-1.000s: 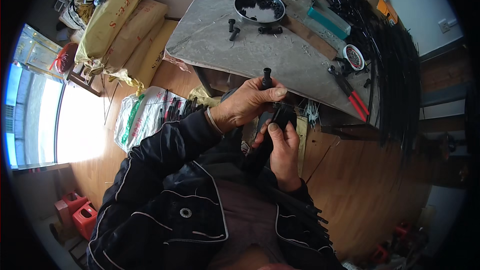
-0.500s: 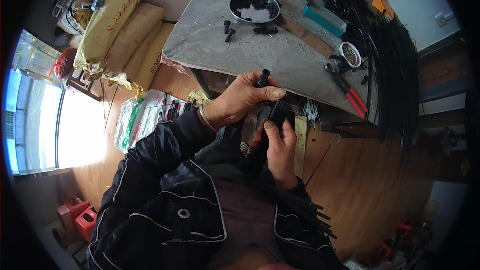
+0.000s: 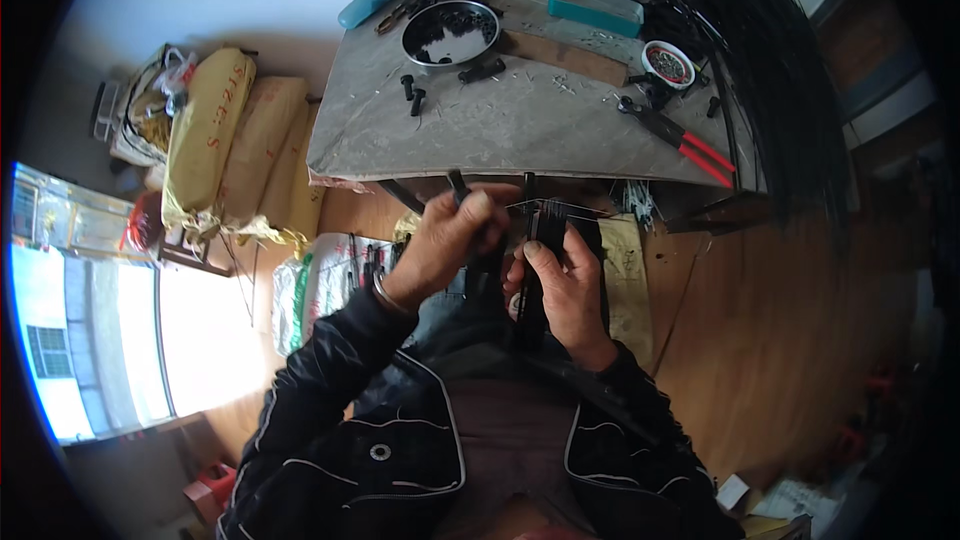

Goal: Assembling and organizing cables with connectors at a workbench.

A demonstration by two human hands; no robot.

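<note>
My left hand is closed around a short black cylindrical piece, whose end sticks up past the thumb. The hand is slightly blurred. To its right, my right hand grips a bundle of slim black rods between thumb and fingers, in front of the table edge. One dark upright end rises above the others in the bundle, and thin wire-like strands spread out at the top. The lower part of the bundle is lost against my dark clothes.
On the grey table stand a round metal bowl with black parts, a teal tray and a small white tub. Red-handled pliers lie at its right. Long black rods hang over that side. Yellow sacks are stacked left.
My left hand has moved left and down, away from the top of the bundle, with the black piece in it. My right hand still holds the rods. The whole view has shifted.
</note>
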